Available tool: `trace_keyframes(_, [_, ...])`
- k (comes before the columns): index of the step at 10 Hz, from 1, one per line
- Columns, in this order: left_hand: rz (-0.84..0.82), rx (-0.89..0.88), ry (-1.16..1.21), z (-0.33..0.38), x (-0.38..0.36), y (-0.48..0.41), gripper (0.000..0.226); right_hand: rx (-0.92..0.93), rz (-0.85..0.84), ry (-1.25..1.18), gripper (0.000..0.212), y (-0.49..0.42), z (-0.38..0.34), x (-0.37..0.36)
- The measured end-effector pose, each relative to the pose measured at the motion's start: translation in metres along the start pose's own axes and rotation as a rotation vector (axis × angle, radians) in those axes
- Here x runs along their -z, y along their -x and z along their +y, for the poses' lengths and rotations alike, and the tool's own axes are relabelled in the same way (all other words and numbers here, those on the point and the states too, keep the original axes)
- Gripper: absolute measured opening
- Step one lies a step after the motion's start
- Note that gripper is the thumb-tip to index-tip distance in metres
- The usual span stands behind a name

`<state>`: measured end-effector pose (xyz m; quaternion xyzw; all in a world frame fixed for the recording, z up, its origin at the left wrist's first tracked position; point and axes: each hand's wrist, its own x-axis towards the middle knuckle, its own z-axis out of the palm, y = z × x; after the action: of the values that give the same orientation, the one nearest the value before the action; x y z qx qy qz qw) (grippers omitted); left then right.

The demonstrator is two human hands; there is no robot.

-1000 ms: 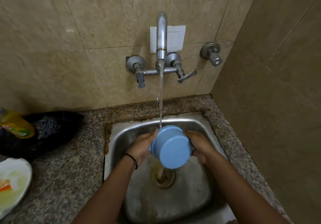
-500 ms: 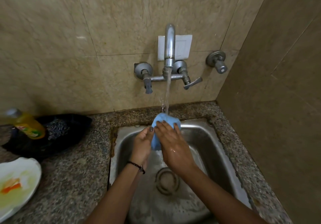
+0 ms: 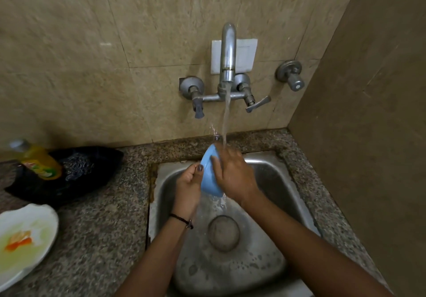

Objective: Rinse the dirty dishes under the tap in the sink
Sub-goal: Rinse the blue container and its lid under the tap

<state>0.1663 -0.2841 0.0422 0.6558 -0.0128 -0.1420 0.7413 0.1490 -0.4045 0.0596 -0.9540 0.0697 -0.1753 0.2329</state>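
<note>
At table's near left edge: dirty white plate (image 3: 39,218). Over sink (image 3: 276,181), beyond drain (image 3: 223,233): my left grip (image 3: 187,186) pinches blue bowl (image 3: 207,179) by rim, bowl tipped on edge. My right grip (image 3: 232,177) flat, fingers pressed against bowl. Water stream (image 3: 226,117) from wall tap (image 3: 227,50) lands at bowl's top.

blue bowl (image 3: 208,177), speckled granite counter (image 3: 103,227), yellow bottle (image 3: 39,160), white plate (image 3: 34,218)
</note>
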Motion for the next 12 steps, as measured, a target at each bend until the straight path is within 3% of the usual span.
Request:
trace_keyframes(2, [-0.09, -0.063, -0.059, -0.001, 0.003, 0.009, 0.02, -0.792, -0.602, -0.62, 0.041, -0.045, 0.018, 0.029])
trace_keyframes(3, [-0.184, -0.055, -0.064, -0.002, 0.007, 0.012, 0.021, -0.926, -0.672, -0.832, 0.041, -0.042, 0.027, 0.035])
trace_keyframes(4, [-0.217, 0.13, 0.016, 0.009, 0.0, 0.006, 0.032, -0.858, -0.519, -0.808, 0.036, -0.043, 0.02, 0.029])
trace_keyframes(5, [-0.246, 0.395, 0.116, 0.022, -0.008, -0.009, 0.053, -0.465, -0.443, -0.457, 0.036, -0.028, 0.001, 0.02])
trace_keyframes(6, [-0.197, 0.437, 0.223, 0.025, -0.009, -0.023, 0.056, -0.085, -0.208, -0.181, 0.03, 0.002, -0.006, 0.008])
trace_keyframes(7, [-0.193, 0.509, 0.324, 0.029, -0.016, -0.029, 0.063, 0.203, -0.047, -0.005, 0.046, 0.026, 0.006, -0.008])
trace_keyframes(8, [-0.16, 0.518, 0.356, 0.027, -0.022, -0.029, 0.061, 0.321, -0.015, 0.134, 0.056, 0.034, 0.021, -0.013])
trace_keyframes(10, [-0.206, 0.333, 0.168, 0.019, -0.03, -0.014, 0.046, 0.131, -0.012, 0.145, 0.05, -0.003, 0.015, 0.004])
trace_keyframes(11, [-0.174, 0.293, 0.129, 0.016, -0.033, -0.01, 0.046, 0.098, -0.058, 0.144, 0.035, -0.018, 0.013, 0.007])
trace_keyframes(12, [-0.108, 0.275, 0.157, 0.014, -0.03, -0.015, 0.043, 0.272, 0.067, 0.169, 0.043, 0.015, 0.018, -0.01])
